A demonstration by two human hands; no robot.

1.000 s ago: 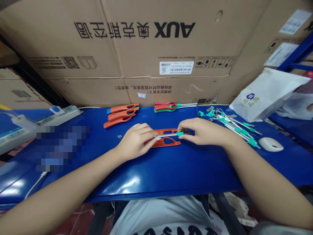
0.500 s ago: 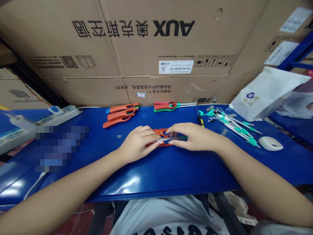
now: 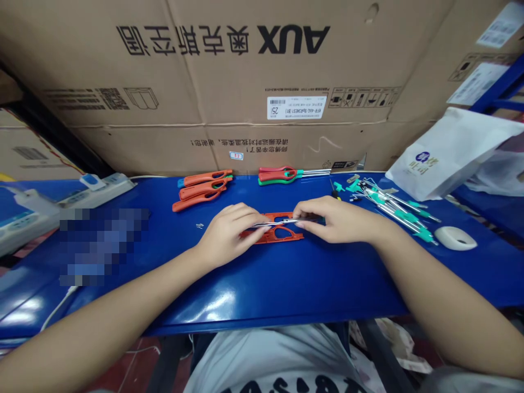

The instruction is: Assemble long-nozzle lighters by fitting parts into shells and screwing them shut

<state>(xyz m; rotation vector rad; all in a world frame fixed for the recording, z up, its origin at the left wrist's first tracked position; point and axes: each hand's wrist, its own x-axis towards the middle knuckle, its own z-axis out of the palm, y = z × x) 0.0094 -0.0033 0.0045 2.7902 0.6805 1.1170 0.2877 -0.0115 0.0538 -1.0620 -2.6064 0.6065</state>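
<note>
Between my hands a thin metal lighter tube with wires (image 3: pixel 282 221) stretches level above the table. My left hand (image 3: pixel 229 234) pinches its left end with thumb and fingers. At the other end my right hand (image 3: pixel 333 218) is closed on it, and a bit of green shows by the palm. Just beneath lie two orange lighter handle halves (image 3: pixel 270 238), their hollow insides partly hidden by my fingers. Several small screws (image 3: pixel 199 225) rest to the left of my left hand.
Orange lighter handles (image 3: pixel 202 193) and red and green lighters (image 3: pixel 278 176) lie at the back. Metal tubes with green parts (image 3: pixel 405 210) are piled right, near a white oval object (image 3: pixel 456 238) and white bag (image 3: pixel 450 155). A power strip (image 3: pixel 98 194) is left, a large carton (image 3: pixel 229 76) behind.
My right hand has shifted slightly up and right, and its grip on the tube has changed. The wires and more of the orange handle halves now show between my hands.
</note>
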